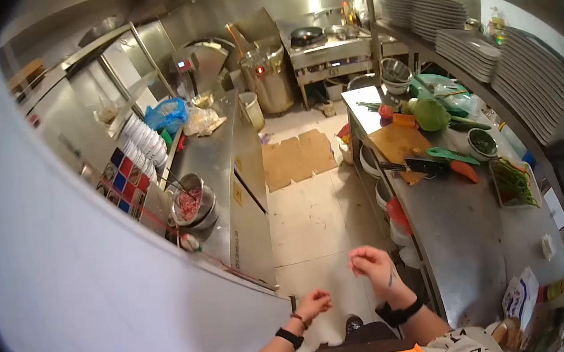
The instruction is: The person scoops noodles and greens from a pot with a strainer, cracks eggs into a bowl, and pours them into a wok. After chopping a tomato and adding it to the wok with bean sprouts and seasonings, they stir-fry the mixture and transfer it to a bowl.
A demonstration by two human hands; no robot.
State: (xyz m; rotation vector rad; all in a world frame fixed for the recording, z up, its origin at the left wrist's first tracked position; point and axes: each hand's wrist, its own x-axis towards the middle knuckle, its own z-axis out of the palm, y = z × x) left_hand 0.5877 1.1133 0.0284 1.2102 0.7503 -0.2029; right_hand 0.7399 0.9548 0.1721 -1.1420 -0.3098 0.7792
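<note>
Head view: left hand [314, 303] is hovering low over the tiled floor [316, 221], fingers loosely curled, holding nothing, just beside the white partition [99, 290]. Right hand [372, 263] is hanging higher, fingers half curled, empty, near the front edge of the steel worktable [466, 238]. A cleaver [428, 165] is lying farther along that table, well apart from both hands.

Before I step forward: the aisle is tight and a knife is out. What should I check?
1. Left hand free: ok, nothing seen in it.
2. Right hand free: ok, nothing seen in it.
3. Floor bare up to the cardboard: ok.
4. Floor dry: cannot tell.
5. Knife back from the table edge: not ok, it lies at the aisle side.
6. Meat bowl well on the left counter: ok.
</note>
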